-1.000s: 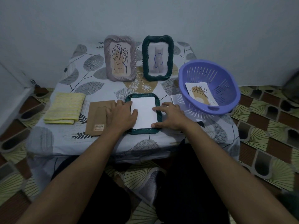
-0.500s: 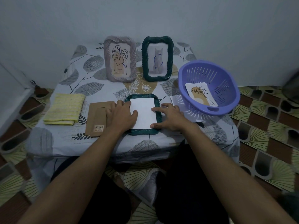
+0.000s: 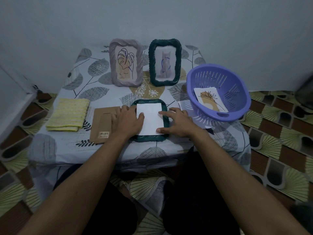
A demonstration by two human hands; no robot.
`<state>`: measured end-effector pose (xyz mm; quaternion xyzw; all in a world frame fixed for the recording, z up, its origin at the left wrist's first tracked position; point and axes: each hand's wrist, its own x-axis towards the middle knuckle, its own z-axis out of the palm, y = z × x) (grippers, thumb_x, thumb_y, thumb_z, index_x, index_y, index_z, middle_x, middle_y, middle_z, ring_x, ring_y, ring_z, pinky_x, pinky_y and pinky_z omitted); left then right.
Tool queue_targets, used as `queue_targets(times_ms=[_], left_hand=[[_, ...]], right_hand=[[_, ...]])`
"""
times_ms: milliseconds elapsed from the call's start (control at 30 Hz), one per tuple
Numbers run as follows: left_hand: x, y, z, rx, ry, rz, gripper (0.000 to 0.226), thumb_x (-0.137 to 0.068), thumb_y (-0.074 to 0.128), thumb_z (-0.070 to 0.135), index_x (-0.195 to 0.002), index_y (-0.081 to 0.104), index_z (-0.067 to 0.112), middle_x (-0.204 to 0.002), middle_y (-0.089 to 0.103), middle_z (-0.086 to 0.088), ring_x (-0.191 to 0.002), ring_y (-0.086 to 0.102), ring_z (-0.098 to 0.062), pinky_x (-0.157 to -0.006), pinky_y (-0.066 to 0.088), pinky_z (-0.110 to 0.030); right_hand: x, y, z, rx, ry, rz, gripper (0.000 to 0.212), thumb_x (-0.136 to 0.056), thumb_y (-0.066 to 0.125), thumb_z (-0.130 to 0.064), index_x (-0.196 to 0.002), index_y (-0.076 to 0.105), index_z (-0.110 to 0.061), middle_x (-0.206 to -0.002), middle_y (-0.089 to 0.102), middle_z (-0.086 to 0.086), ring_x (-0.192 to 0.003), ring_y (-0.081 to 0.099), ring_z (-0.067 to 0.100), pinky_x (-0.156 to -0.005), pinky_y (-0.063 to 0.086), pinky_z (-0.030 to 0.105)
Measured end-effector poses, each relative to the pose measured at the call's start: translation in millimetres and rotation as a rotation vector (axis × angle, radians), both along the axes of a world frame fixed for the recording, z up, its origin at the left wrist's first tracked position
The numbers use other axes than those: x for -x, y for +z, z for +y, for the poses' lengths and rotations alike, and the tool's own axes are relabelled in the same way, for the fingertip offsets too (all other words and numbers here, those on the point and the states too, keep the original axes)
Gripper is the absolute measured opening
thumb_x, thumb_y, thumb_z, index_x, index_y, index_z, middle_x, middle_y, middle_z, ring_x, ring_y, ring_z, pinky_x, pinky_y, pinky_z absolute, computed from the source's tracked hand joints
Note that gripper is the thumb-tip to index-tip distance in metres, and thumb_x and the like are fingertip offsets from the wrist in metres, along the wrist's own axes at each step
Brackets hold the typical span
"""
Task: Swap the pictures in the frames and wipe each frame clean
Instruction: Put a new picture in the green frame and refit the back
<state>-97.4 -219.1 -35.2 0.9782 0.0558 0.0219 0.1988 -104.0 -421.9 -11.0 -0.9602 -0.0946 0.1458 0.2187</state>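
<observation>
Left hand (image 3: 128,121) lies flat with fingers relaxed, thumb on the left edge of the white sheet (image 3: 149,122). Right hand (image 3: 177,122) is spread, index and thumb tips pressing the sheet's right edge. Neither hand grips anything. Sheet sits in the green frame (image 3: 150,139), which lies flat near the front of the table (image 3: 50,150). Purple basket (image 3: 237,92) on the right holds a picture (image 3: 210,101). Backing board (image 3: 101,122) and yellow cloth (image 3: 67,115) are on the left.

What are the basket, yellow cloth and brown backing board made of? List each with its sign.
Basket: likely moulded plastic, smooth lilac, slotted walls.
Yellow cloth: soft fabric, ribbed, folded.
Backing board: probably cardboard or fibreboard, matt brown, barcode sticker.
</observation>
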Motion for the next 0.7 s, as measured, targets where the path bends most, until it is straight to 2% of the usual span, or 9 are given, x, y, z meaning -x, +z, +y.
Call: queue_targets(times_ms=[133, 267, 400, 467, 567, 633, 700], left_hand=[[1.8, 9.9, 5.3, 0.079, 0.024, -0.09, 0.048, -0.099, 0.042, 0.042, -0.141, 0.046, 0.02, -0.136, 0.049, -0.016, -0.126, 0.039, -0.036, -0.102, 0.03, -0.046], [7.9, 16.8, 32.4, 0.118, 0.062, -0.151, 0.04, -0.099, 0.042, 0.04, -0.129, 0.059, 0.021, -0.126, 0.058, -0.016, -0.118, 0.047, -0.035, -0.1, 0.035, -0.046], [19.6, 13.9, 68.7, 0.222, 0.176, -0.146, 0.037, -0.087, 0.048, 0.036, -0.109, 0.069, 0.016, -0.108, 0.067, -0.016, -0.099, 0.06, -0.034, -0.088, 0.049, -0.04], [28.7, 11.6, 83.3, 0.24, 0.245, -0.116, 0.033, -0.083, 0.052, 0.031, -0.104, 0.07, 0.011, -0.102, 0.069, -0.017, -0.095, 0.062, -0.034, -0.08, 0.047, -0.035], [41.5, 4.9, 101.6, 0.212, 0.282, -0.053, 0.048, -0.079, 0.05, 0.037, -0.108, 0.067, 0.003, -0.106, 0.064, -0.023, -0.099, 0.06, -0.039, -0.082, 0.046, -0.037], [47.7, -2.0, 108.9, 0.159, 0.28, -0.005, 0.043, -0.084, 0.054, 0.038, -0.097, 0.063, -0.001, -0.101, 0.059, -0.027, -0.096, 0.058, -0.042, -0.077, 0.045, -0.04], [50.5, -7.6, 112.2, 0.135, 0.299, 0.019, 0.044, -0.087, 0.055, 0.042, -0.089, 0.059, -0.002, -0.097, 0.055, -0.028, -0.092, 0.056, -0.043, -0.073, 0.043, -0.04]], right_hand=[[4.7, 11.2, 13.4, -0.025, 0.009, -0.1, 0.067, -0.085, 0.064, -0.062, -0.145, 0.041, -0.046, -0.158, 0.025, 0.002, -0.143, 0.019, 0.03, -0.112, 0.022, 0.05], [10.7, 18.5, 46.3, -0.175, 0.057, -0.141, 0.047, -0.097, 0.056, -0.043, -0.143, 0.048, -0.037, -0.152, 0.038, 0.005, -0.14, 0.029, 0.03, -0.114, 0.026, 0.047], [22.1, 25.7, 82.1, -0.495, 0.023, 0.084, 0.041, -0.101, 0.052, -0.025, -0.142, 0.052, -0.02, -0.142, 0.054, 0.003, -0.126, 0.053, 0.022, -0.104, 0.041, 0.034], [26.3, 26.0, 99.4, -0.56, -0.004, 0.171, 0.041, -0.102, 0.049, -0.022, -0.142, 0.05, -0.016, -0.142, 0.054, 0.004, -0.128, 0.051, 0.019, -0.108, 0.04, 0.035], [32.2, 23.9, 124.0, -0.616, -0.026, 0.266, 0.045, -0.102, 0.046, -0.022, -0.146, 0.043, -0.014, -0.15, 0.046, 0.005, -0.134, 0.045, 0.021, -0.114, 0.037, 0.042], [36.0, 22.9, 136.8, -0.65, -0.062, 0.315, 0.047, -0.102, 0.044, -0.025, -0.148, 0.04, -0.016, -0.151, 0.042, 0.005, -0.133, 0.044, 0.021, -0.11, 0.039, 0.041], [38.7, 21.9, 144.8, -0.673, -0.095, 0.353, 0.046, -0.102, 0.042, -0.025, -0.147, 0.039, -0.016, -0.145, 0.045, 0.003, -0.123, 0.045, 0.017, -0.098, 0.042, 0.033]])
